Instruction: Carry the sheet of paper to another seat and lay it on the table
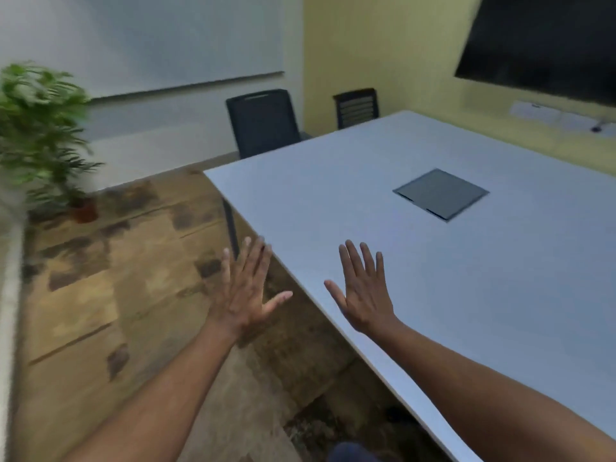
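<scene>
No sheet of paper shows anywhere in this view. My left hand [245,288] is stretched out flat with its fingers spread, back of the hand up, over the floor just left of the table's near edge. My right hand [363,291] is also flat and spread, held above the near-left part of the white table [483,278]. Both hands hold nothing. The two hands are side by side, a little apart.
A grey square cable hatch [440,194] is set into the tabletop. Two dark chairs [263,123] [356,107] stand at the table's far end. A potted plant [43,135] stands at the left on the patterned floor. A dark screen [546,45] hangs on the yellow wall.
</scene>
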{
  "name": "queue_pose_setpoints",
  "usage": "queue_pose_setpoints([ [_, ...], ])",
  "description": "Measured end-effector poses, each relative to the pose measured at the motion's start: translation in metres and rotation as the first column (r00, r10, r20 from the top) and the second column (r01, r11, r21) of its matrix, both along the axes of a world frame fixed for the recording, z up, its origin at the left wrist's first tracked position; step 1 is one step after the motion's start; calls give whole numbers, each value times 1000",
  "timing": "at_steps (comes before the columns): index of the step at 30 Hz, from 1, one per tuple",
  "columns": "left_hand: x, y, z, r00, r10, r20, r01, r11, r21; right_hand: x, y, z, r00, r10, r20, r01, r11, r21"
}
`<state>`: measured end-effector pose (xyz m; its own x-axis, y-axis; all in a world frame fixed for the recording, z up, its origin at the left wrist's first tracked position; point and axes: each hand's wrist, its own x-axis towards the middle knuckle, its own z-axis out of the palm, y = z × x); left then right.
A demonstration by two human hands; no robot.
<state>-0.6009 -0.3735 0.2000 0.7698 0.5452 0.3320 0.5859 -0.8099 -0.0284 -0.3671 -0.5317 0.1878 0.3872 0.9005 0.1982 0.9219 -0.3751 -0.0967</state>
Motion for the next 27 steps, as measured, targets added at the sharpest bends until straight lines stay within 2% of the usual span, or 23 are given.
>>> queue_pose_setpoints([
  [9, 150, 103, -16, 959, -278, -61, 275, 960, -42, 98, 49, -10, 964, -266, -13, 266, 963, 35],
  [15, 259, 163, -25, 908, -411, -81, 408, 911, -58, 177, 100, -29, 922, -378, -85, 382, 924, 32],
  [21, 345, 205, -39, 854, -511, -98, 500, 858, -118, 240, 125, -44, 908, -403, -116, 409, 912, 27],
  [27, 416, 219, -61, 723, -675, -147, 651, 737, -182, 279, 122, -64, 833, -525, -173, 532, 847, -10],
])
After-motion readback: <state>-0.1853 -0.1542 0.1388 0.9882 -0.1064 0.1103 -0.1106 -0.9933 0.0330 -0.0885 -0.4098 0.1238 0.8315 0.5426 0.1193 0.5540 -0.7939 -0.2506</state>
